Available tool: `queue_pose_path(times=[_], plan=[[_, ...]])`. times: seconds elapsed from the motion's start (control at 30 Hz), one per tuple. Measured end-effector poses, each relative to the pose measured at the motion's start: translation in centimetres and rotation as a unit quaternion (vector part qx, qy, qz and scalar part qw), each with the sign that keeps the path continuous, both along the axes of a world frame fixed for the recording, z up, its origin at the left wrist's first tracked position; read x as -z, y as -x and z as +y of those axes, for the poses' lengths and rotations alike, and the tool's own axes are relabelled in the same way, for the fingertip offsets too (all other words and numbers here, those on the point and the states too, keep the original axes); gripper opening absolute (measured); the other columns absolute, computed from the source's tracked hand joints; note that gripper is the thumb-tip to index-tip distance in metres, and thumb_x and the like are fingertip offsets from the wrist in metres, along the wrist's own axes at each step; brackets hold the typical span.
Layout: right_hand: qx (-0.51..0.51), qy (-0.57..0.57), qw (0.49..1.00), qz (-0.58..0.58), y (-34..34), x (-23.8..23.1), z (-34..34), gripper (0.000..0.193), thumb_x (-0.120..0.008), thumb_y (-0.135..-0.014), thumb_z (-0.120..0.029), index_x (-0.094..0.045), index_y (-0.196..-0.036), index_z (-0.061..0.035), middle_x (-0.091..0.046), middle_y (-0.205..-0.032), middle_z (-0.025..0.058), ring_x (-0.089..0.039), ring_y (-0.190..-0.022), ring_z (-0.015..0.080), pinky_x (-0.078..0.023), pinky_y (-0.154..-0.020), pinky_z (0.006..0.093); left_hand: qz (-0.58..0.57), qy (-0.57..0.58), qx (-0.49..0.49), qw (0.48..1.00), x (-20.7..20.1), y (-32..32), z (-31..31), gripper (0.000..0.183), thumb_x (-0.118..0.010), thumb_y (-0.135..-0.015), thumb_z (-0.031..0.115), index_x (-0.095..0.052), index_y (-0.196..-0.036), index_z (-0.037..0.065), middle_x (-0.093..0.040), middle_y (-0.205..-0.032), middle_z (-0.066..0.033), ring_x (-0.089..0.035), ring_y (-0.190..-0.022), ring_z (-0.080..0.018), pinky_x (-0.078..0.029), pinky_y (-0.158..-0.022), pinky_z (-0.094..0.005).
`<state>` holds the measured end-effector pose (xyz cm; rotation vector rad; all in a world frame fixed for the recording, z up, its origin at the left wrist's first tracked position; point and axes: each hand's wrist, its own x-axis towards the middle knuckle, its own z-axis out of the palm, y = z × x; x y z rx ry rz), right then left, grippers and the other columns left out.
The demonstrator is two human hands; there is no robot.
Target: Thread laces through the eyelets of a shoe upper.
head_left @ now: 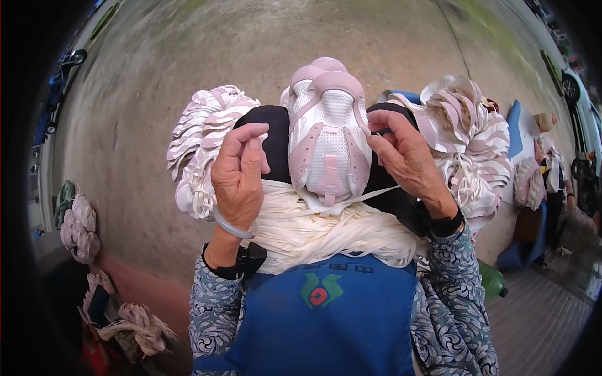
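Note:
A pink-and-white shoe upper (330, 153) rests between my knees, its lace holes toward me, with more uppers stacked behind it. My left hand (241, 166) is raised left of it, thumb and fingers curled together; a small white bit shows at the fingertips, too small to name. To the right, my right hand (404, 153) is close to the upper's edge, fingertips pinched; what they hold is hidden. A thick bundle of cream shoelaces (313, 229) lies across my lap. One loose lace (373, 195) runs from the bundle toward my right hand.
Piles of pink-and-white uppers stand on the left (210, 144) and right (467, 144). Further bundles of uppers (79, 229) lie at the far left. A green bottle (493, 280) lies by my right elbow. A blue apron (329, 313) covers my lap.

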<state>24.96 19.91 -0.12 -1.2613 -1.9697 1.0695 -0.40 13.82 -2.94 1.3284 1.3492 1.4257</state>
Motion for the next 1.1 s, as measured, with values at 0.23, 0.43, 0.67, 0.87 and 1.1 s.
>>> queue_pose_path(times=[0.23, 0.43, 0.67, 0.87, 1.1], plan=[[0.044, 0.202, 0.978, -0.031, -1.4, -2.1, 0.1, 0.020, -0.054, -0.093, -0.013, -0.057, -0.105, 0.0022, -0.054, -0.085, 0.0027, -0.051, -0.064, 0.0062, -0.043, -0.054, 0.0224, -0.153, 0.078, 0.012, 0.985, -2.9, -0.5, -1.1, 0.023, -0.047, -0.099, 0.014, -0.058, -0.113, 0.000, -0.060, -0.084, -0.0014, -0.037, -0.048, 0.0007, -0.029, -0.042, -0.0148], [0.002, 0.125, 0.988, 0.095, -0.2, -2.6, -2.0, 0.024, -0.046, -0.092, 0.000, -0.054, -0.114, 0.0042, -0.055, -0.090, 0.0056, -0.058, -0.071, 0.0086, -0.049, -0.065, 0.0222, -0.140, 0.113, 0.120, 0.976, 0.6, -3.9, -1.2, 0.024, -0.049, -0.098, 0.015, -0.057, -0.114, -0.001, -0.065, -0.094, -0.0050, -0.043, -0.049, -0.0003, -0.035, -0.043, -0.0154], [0.090, 0.158, 0.975, 0.130, -1.3, -1.1, -1.8, 0.031, -0.053, -0.089, 0.002, -0.048, -0.119, 0.0093, -0.059, -0.102, 0.0124, -0.067, -0.090, 0.0158, -0.055, -0.073, 0.0247, -0.131, 0.158, 0.017, 0.979, 0.1, -3.4, 0.7, 0.017, -0.053, -0.094, 0.007, -0.059, -0.107, -0.002, -0.064, -0.088, -0.0049, -0.056, -0.076, -0.0085, -0.047, -0.068, -0.0233], [0.040, 0.174, 0.979, 0.095, 0.0, -1.2, -1.0, 0.013, -0.060, -0.088, -0.003, -0.063, -0.095, 0.0075, -0.060, -0.095, 0.0081, -0.067, -0.084, 0.0147, -0.055, -0.068, 0.0233, 0.153, 0.007, 0.037, 0.988, 1.1, -4.2, 2.3, 0.013, -0.065, -0.083, 0.006, -0.061, -0.094, -0.001, -0.059, -0.084, -0.0083, -0.058, -0.070, -0.0152, -0.048, -0.066, -0.0282], [0.019, 0.143, 0.985, 0.092, 1.2, -0.3, -0.1, 0.014, -0.058, -0.088, -0.003, -0.064, -0.097, 0.0055, -0.059, -0.092, 0.0079, -0.064, -0.072, 0.0121, -0.052, -0.062, 0.0240, 0.016, 0.067, 0.011, 0.998, 3.6, -4.3, 2.7, 0.014, -0.066, -0.087, 0.012, -0.062, -0.092, 0.000, -0.061, -0.080, -0.0004, -0.050, -0.070, -0.0040, -0.043, -0.063, -0.0196]])
